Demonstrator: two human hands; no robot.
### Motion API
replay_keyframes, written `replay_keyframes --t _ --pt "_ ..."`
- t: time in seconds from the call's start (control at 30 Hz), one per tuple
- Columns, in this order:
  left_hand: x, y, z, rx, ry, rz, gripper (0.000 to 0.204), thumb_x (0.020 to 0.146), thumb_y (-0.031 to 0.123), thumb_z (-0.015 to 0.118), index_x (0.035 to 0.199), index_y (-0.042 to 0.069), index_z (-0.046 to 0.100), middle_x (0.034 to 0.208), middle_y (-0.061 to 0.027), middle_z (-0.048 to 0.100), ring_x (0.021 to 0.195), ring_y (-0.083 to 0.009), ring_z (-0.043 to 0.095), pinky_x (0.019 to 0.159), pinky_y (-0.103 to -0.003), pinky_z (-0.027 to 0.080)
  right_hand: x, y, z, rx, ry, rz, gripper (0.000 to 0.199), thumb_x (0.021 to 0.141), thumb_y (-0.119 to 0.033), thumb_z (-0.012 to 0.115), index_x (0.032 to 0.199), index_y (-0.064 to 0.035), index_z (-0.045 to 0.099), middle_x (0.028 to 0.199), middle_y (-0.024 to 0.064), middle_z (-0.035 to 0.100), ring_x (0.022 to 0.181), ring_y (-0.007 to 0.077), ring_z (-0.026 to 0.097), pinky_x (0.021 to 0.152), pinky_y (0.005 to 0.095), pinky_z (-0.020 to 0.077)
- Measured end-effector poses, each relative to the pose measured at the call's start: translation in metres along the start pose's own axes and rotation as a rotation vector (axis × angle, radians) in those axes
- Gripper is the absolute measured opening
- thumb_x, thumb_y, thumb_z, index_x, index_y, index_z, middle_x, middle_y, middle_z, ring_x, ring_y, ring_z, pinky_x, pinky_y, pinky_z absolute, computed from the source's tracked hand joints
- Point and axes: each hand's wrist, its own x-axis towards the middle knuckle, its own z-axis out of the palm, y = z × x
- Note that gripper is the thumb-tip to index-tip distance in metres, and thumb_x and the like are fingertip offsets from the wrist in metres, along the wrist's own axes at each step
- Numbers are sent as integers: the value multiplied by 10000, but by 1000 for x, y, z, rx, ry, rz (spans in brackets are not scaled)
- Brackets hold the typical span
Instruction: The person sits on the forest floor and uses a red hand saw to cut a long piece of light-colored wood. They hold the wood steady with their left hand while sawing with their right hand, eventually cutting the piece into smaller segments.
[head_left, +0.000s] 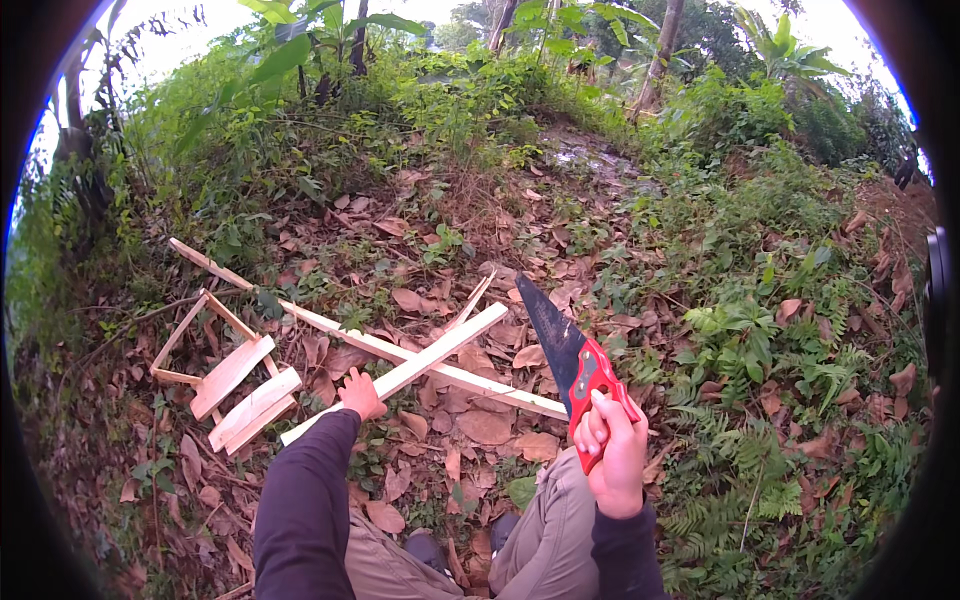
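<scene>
My right hand (615,450) is closed round the red handle of a hand saw (545,325). Its dark blade points up and away to the left, raised in front of my right knee. My left hand (362,394) is on a pale wooden plank (440,350), its fingers reaching over the far edge. This plank slants from near left to far right and lies across a longer, thinner wooden strip (340,333). Behind the crossing, a short split stick (473,298) pokes up at an angle.
Left of the planks lies a small wooden frame (180,335) with flat boards (235,380) attached or against it. Dry brown leaves (485,425) cover the sloping ground. Ferns (745,495) grow at the right, and green plants and tree trunks (660,55) stand farther back. My shoes (428,550) show below.
</scene>
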Motion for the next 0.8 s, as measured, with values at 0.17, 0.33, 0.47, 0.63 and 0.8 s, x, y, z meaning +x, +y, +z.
replay_keyframes --t 0.17,0.33,0.47,0.63,0.8 --pt "0 -31 -23 -24 -65 144 609 717 350 722 1147 -25 510 1009 -227 681 926 -392 704 824 -457 568 3 1 6 0 -14 18 211 957 -80 601 774 -102 499 556 -49 401 423 70 378 446 260 339" --pt "-15 -59 -25 -62 -34 177 715 716 477 754 1151 -31 502 992 -237 706 932 -396 704 831 -468 564 -1 -3 2 2 -42 18 208 960 -68 586 776 -97 493 553 -47 400 421 72 380 447 265 337" --pt "-16 -75 -26 -14 -100 131 747 770 469 738 1256 -38 483 1083 -246 696 1008 -382 694 864 -450 556 -3 -6 1 -16 -71 49 209 960 -70 591 778 -95 490 556 -45 407 424 74 388 451 266 340" --pt "4 -69 18 265 -289 81 568 826 321 692 1308 40 588 1181 -156 711 1063 -324 705 865 -504 544 -3 -12 -1 -62 -162 169 208 956 -66 598 783 -90 487 565 -52 399 434 65 375 462 261 335" --pt "8 -69 32 362 -213 164 316 782 233 714 1060 94 771 1064 -102 759 952 -279 743 717 -545 576 2 -4 7 -348 -356 304 210 951 -58 653 789 -72 521 607 -46 469 468 35 401 456 226 315"
